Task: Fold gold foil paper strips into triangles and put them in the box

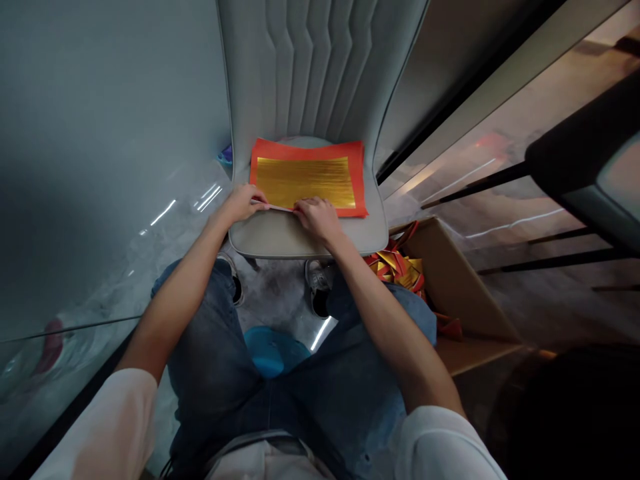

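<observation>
Near the middle of the scene, a grey chair [323, 67] faces the person, its ribbed back rising at the far side. To its right, a cardboard box [453, 273] stands open with folded red-and-gold paper pieces [397, 267] inside; the person's right knee and forearm hide part of it. Farther right is a black-legged chair [565, 160]. A blue round object [273, 350] sits low between the legs of the jeans [213, 327], and shoes [320, 287] show just below the seat. Gold-panelled red paper [305, 181] lies flat on the seat, its near edge between the two hands. The left hand [247, 202] has its grip closed, pinching the left end of a thin pale strip along that edge. The right hand [317, 215] curls its fingers on the strip's right end; whether its grip pinches or merely presses, I cannot tell.
</observation>
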`<move>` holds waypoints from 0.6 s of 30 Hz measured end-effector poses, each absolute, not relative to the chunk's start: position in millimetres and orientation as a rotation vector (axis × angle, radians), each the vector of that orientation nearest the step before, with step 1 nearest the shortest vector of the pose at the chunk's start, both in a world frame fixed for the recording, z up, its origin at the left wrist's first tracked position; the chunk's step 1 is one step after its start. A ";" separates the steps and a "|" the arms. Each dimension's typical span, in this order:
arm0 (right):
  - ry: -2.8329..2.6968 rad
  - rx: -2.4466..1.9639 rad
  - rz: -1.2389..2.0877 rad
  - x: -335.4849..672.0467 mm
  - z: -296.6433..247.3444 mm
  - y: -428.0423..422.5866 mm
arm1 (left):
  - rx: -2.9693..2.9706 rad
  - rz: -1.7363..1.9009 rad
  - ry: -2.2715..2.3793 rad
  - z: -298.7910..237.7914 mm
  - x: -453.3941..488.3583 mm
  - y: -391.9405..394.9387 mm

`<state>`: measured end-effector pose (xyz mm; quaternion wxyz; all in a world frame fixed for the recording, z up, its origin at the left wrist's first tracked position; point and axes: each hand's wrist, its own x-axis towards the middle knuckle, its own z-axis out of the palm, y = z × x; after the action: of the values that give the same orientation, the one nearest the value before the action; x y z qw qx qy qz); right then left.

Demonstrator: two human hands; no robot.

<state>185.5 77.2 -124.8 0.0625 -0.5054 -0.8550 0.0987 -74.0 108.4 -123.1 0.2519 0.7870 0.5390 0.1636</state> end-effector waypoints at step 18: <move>-1.919 -2.086 0.748 306.4 -131.3 61.0 | 1.945 0.099 1.047 -94.8 -134.5 44.7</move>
<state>306.4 61.0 -131.3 0.1048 -0.7077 -0.6509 0.2539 -134.5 44.7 -94.8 0.4486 0.7862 0.4231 0.0399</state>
